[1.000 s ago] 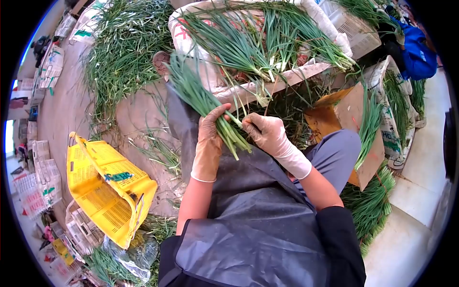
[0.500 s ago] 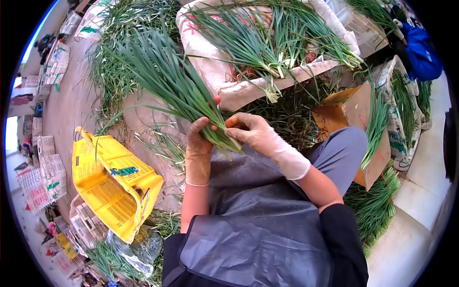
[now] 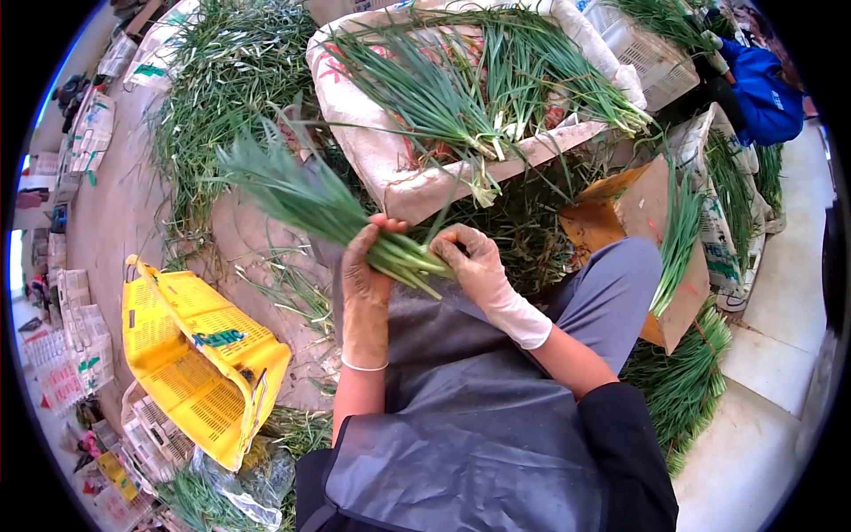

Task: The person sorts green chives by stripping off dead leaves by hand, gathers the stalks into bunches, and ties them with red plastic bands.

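Observation:
My left hand (image 3: pixel 365 270), in a thin soiled glove, is closed around a bunch of scallions (image 3: pixel 315 199). The long green leaves point up and left and are blurred at the tips. Their pale stalk ends (image 3: pixel 417 266) stick out to the right of my left fist. My right hand (image 3: pixel 470 262), gloved too, pinches at these ends with thumb and forefinger. A thin green leaf rises from beside its fingertips, and the fingers partly hide what they grip. Both hands are above my dark apron (image 3: pixel 470 452).
Ahead stands a cloth-lined container (image 3: pixel 355 142) with more scallions on it. Loose green leaves (image 3: pixel 230 97) are heaped at upper left. A yellow crate (image 3: pixel 191 324) lies tilted at left. At right are a cardboard box (image 3: pixel 660 213), tied bundles (image 3: pixel 687 381) and a person in blue (image 3: pixel 762 93).
The bunch has swung lower and flatter, its leaves now blurred. My right hand has shifted slightly right, away from my left hand. The whole view has moved a little.

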{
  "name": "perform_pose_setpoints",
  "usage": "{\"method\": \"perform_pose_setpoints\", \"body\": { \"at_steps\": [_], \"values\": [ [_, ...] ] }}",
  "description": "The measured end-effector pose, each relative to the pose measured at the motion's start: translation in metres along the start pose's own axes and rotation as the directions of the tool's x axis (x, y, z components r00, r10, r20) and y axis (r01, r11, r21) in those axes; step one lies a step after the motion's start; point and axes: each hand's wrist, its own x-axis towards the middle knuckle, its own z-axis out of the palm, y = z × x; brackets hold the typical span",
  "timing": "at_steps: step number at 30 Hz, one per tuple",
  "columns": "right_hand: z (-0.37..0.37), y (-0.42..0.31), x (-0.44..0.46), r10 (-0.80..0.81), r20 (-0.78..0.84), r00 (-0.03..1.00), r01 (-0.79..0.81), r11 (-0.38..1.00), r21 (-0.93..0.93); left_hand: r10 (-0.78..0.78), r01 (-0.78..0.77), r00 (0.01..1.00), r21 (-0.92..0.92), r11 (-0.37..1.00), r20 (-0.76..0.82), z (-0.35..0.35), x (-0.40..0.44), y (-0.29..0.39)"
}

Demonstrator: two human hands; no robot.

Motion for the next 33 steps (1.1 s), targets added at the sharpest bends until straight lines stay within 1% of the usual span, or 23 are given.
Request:
{"method": "perform_pose_setpoints", "body": {
  "at_steps": [1,2,4,5,6,8,10,11,12,14,15,17,19,20,22,24,25,27,28,29,30,32,33],
  "values": [
    [-0.014,0.002,-0.003,-0.007,0.028,1.000,0.012,0.985,-0.174,0.044,-0.043,0.998,0.033,0.999,-0.043,-0.001,0.002,0.011],
    [-0.031,0.005,-0.007,0.111,0.147,0.983,-0.076,0.972,-0.223,0.129,-0.127,0.989,0.026,0.992,-0.077,-0.003,0.006,0.025],
    [-0.067,0.010,-0.013,0.305,0.355,0.884,0.064,0.673,-0.737,0.170,-0.169,0.986,-0.068,0.983,0.001,-0.020,0.008,0.057],
    [-0.071,0.012,-0.015,0.317,0.204,0.926,-0.073,0.681,-0.728,0.174,-0.174,0.985,-0.040,0.984,-0.009,-0.023,0.009,0.062],
    [-0.069,0.012,-0.010,0.382,0.111,0.917,-0.256,0.780,-0.571,0.179,-0.179,0.984,-0.010,0.984,-0.021,-0.022,0.008,0.065],
    [-0.045,-0.022,0.010,0.283,0.258,0.924,-0.165,0.903,-0.396,0.138,-0.129,0.987,0.104,0.986,-0.081,-0.012,0.003,0.055],
    [-0.009,-0.036,0.020,0.162,0.393,0.905,-0.084,0.975,-0.207,0.097,-0.095,0.995,0.065,0.993,-0.034,-0.003,0.003,0.037],
    [0.001,-0.031,0.028,0.103,0.513,0.852,0.027,0.970,-0.241,0.063,-0.062,0.997,0.037,0.997,-0.036,0.002,0.002,0.031],
    [0.011,-0.029,0.028,0.038,0.518,0.854,0.047,0.988,-0.149,0.026,-0.025,0.999,0.006,1.000,-0.041,0.004,0.001,0.028],
    [0.004,-0.036,0.033,0.298,0.611,0.733,-0.031,0.912,-0.408,0.011,-0.009,0.997,0.022,1.000,-0.079,0.003,0.002,0.029],
    [-0.001,-0.033,0.030,0.301,0.616,0.728,-0.030,0.911,-0.410,-0.005,0.009,0.993,0.037,0.999,-0.120,0.001,0.001,0.030],
    [-0.018,-0.021,0.015,0.147,0.470,0.870,0.059,0.916,-0.396,0.017,-0.014,0.993,0.027,1.000,-0.113,-0.005,0.005,0.034],
    [-0.052,-0.006,0.007,0.253,0.532,0.808,0.033,0.882,-0.470,0.054,-0.051,0.993,0.033,0.998,-0.104,-0.007,0.005,0.046],
    [-0.071,0.004,0.004,0.438,0.546,0.714,-0.016,0.790,-0.613,0.055,-0.052,0.994,0.027,0.998,-0.097,-0.013,0.006,0.056],
    [-0.091,0.011,-0.011,0.522,0.374,0.766,0.342,0.162,-0.926,0.181,-0.175,0.975,0.059,0.983,-0.130,-0.026,0.012,0.069],
    [-0.080,-0.009,0.010,0.071,0.181,0.981,0.168,0.156,-0.973,0.175,-0.175,0.979,0.006,0.985,-0.101,-0.033,0.010,0.074],
    [-0.072,-0.021,0.037,-0.101,0.184,0.978,0.208,0.353,-0.912,0.223,-0.223,0.972,0.008,0.975,-0.069,-0.027,0.010,0.071],
    [-0.050,-0.032,0.085,-0.401,0.075,0.913,0.166,0.197,-0.966,0.158,-0.157,0.987,-0.050,0.986,0.014,-0.025,0.008,0.062],
    [-0.046,-0.030,0.111,-0.412,0.105,0.905,0.100,-0.034,-0.994,0.101,-0.090,0.990,-0.103,0.991,0.101,-0.024,0.008,0.057],
    [-0.051,-0.001,0.146,-0.328,0.003,0.945,-0.051,-0.155,-0.987,0.083,-0.074,0.993,-0.104,0.992,0.079,-0.024,0.007,0.050],
    [-0.047,-0.003,0.162,-0.228,-0.184,0.956,-0.221,-0.148,-0.964,0.086,-0.077,0.993,-0.103,0.992,0.086,-0.026,0.005,0.046],
    [-0.051,-0.009,0.180,-0.003,-0.193,0.981,-0.193,-0.103,-0.976,-0.008,0.014,0.998,-0.086,0.996,0.069,-0.029,0.004,0.040],
    [-0.051,-0.019,0.172,-0.146,-0.024,0.989,-0.037,-0.081,-0.996,-0.023,0.027,0.997,-0.062,0.998,0.070,-0.023,0.002,0.038]
  ]
}}
